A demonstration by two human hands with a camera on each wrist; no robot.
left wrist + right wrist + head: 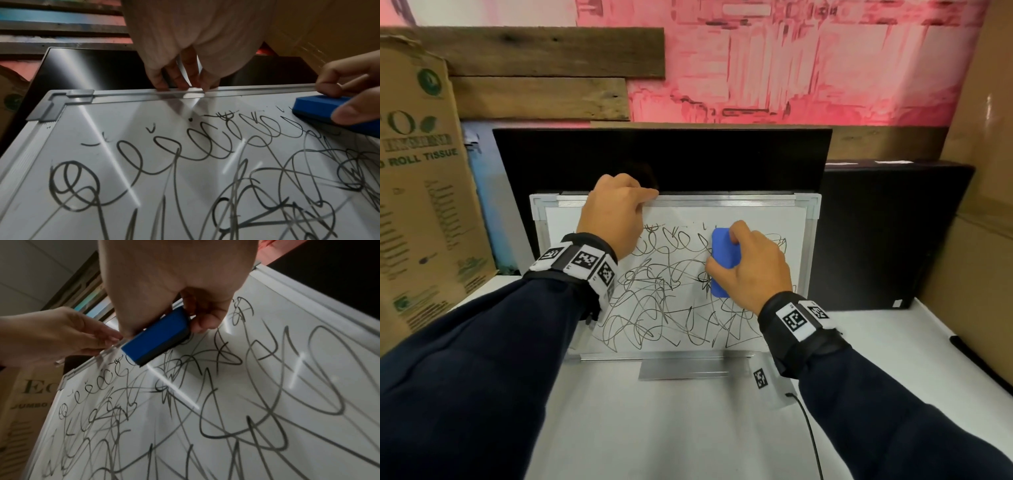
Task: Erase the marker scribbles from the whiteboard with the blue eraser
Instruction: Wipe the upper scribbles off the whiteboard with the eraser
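A silver-framed whiteboard [812,240] leans upright against a dark monitor, covered in black marker scribbles [664,294]. My right hand [750,270] grips the blue eraser [724,253] and holds it flat against the board's upper right area. The eraser [158,339] shows a dark felt underside on the scribbles [226,402]. My left hand [616,212] curls over the board's top edge, left of centre, fingers [174,79] hooked behind the frame [61,100]. The eraser [329,108] sits just below the top rail.
A black monitor [661,161] stands behind the board on a white table [654,428]. A tissue carton [424,192] is at the left, cardboard at the right, a black box [887,233] beside the board. A black cable [808,431] and a marker [969,353] lie at the right.
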